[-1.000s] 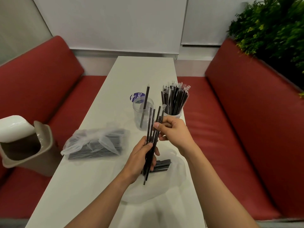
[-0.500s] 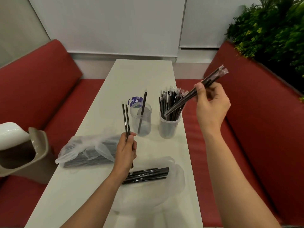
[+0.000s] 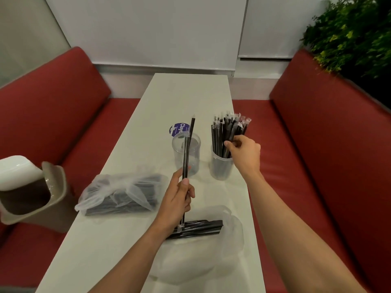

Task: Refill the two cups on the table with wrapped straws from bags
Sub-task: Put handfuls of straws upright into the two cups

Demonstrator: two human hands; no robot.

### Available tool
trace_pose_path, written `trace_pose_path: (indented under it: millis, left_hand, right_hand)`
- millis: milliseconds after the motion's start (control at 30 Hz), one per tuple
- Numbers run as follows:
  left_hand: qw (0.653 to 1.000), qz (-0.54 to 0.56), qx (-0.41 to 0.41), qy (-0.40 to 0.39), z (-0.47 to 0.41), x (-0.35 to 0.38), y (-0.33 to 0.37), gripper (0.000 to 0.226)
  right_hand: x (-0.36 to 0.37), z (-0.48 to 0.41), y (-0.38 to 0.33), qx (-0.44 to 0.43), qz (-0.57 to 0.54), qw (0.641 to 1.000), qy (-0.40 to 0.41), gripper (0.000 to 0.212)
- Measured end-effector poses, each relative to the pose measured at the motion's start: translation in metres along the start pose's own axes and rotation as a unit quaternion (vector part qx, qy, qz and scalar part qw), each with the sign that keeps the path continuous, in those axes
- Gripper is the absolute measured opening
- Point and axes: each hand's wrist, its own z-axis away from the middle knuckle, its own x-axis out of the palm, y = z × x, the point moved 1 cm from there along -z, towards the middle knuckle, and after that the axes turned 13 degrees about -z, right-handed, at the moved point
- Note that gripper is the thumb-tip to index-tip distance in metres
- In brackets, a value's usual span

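Left hand (image 3: 176, 203): clenched round a thin upright bunch of black wrapped straws (image 3: 185, 160), thumb pressed on the front; the exact count in the bunch cannot be told. The bunch rises in front of the clear, nearly empty plastic cup (image 3: 186, 156), which serves as landmark below. One black straw (image 3: 192, 130) stands tilted inside this cup, its tip above the rim.

Right hand (image 3: 245, 154): fingers (image 3: 229, 143) closed on straws of the dense black bundle (image 3: 227, 132) standing in the second clear cup (image 3: 221, 167), just right of the landmark cup; the two cups stand apart. Wrapper ends project above the bundle.

A round purple sticker (image 3: 178, 129) lies flat on the white table (image 3: 186, 92) directly behind the landmark cup. Left of and nearer than the cup lies a crumpled clear plastic bag (image 3: 120, 192) holding many black straws. Nearer than the cup, beneath the left wrist, a second clear bag (image 3: 211, 246) lies opened flat with a small row of black straws (image 3: 201, 227) resting on it.

Red cushioned benches (image 3: 317, 127) flank the table. A beige lidded bin (image 3: 29, 191) sits on the bench far left of the cup. Green foliage (image 3: 355, 37) stands at far right.
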Motion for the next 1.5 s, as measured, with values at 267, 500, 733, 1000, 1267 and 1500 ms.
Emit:
trace_pose_path:
  millis: [267,500,733,1000,1267,1500]
  left_hand:
    - [1.000,0.015,-0.011,0.008,0.002,-0.002,0.003,0.032]
    - [1.000,0.006,-0.012,-0.002,0.003,-0.001,0.003,0.030]
    - [0.998,-0.028,-0.001,-0.057,0.002,0.010,0.010,0.020]
    - [0.987,-0.084,0.012,-0.138,0.003,0.024,0.007,0.025]
    - [0.948,-0.288,0.126,0.050,-0.053,0.023,0.015,0.029]
    - [0.876,-0.430,0.214,0.049,-0.103,0.041,0.021,0.027]
  right_hand:
    - [0.000,0.016,0.004,0.016,-0.107,0.994,0.029,0.039]
    - [-0.019,0.060,0.006,0.007,-0.167,0.981,0.098,0.023]
    - [-0.024,0.112,-0.029,0.048,-0.314,0.946,-0.057,0.018]
    - [-0.032,0.105,-0.040,0.050,-0.275,0.949,-0.148,0.007]
    - [-0.083,0.041,-0.061,-0.131,-0.187,0.967,0.114,0.008]
    - [-0.070,0.004,-0.045,-0.178,-0.130,0.967,0.131,0.014]
